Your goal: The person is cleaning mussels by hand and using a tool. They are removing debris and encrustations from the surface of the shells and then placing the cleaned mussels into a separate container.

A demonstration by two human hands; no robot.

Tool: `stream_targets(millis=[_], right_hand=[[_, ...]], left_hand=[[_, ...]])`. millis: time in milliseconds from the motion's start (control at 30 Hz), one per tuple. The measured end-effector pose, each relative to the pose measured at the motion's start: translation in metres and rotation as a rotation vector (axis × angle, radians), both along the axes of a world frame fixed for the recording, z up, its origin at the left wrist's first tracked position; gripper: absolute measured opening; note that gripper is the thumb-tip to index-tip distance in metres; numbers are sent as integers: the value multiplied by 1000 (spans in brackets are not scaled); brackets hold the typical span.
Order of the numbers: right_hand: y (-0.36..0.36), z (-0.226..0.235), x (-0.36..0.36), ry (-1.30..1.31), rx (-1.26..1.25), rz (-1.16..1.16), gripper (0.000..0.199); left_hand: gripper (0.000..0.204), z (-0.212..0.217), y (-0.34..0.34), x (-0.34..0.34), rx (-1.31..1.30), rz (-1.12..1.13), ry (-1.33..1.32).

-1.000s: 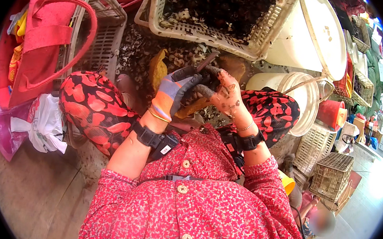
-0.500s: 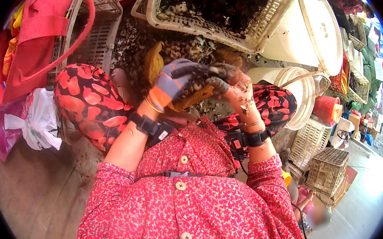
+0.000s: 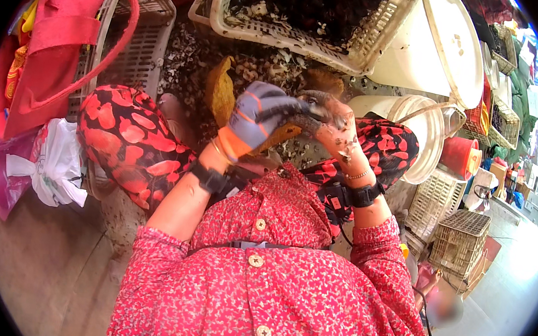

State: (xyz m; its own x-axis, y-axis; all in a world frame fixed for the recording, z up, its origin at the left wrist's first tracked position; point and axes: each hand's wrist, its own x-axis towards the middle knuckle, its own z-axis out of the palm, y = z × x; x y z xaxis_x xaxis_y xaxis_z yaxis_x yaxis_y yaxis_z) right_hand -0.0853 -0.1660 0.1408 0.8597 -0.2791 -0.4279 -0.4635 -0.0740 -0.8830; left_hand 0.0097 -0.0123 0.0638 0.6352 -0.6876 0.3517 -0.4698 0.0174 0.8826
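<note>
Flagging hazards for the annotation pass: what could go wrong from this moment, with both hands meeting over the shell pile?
1. The right hand is bare and smeared with grit, pressed against the gloved left hand around a small dark shell; a slip could likely cut the bare fingers.
2. What the hands grip is mostly hidden, so the hold cannot be judged; the piece might drop into the shell pile below.
</note>
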Motion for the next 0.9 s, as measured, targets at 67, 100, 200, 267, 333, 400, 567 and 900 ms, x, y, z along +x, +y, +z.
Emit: stream_targets(millis=[67,100,200,267,333,400,567,900], right_hand=[[4,-4,-1,-120,62,4,33],[7,-1,-2,-118,150,-29,32],[-4,-18,-8,-183,49,18,36],[-10,-21,-7,-187,-108,73,36],[3,-2,-2,-137,-33,-9,36],[6,10,-1,-87,102,-107,37],[-3,-9,-4,-180,62,-135,39],[8,-2,0,-168,243,-208,37]], left_hand=[[25,-17,0,8,45,80,175],[26,-22,3,14,105,128,478],[25,-1,2,-1,-77,4,66],[29,-2,-2,-1,-31,57,-4],[29,-28,4,10,47,176,175],[29,-23,6,10,-5,173,391],[30,-20,0,-1,-36,158,94],[30,-10,5,12,7,66,-65]])
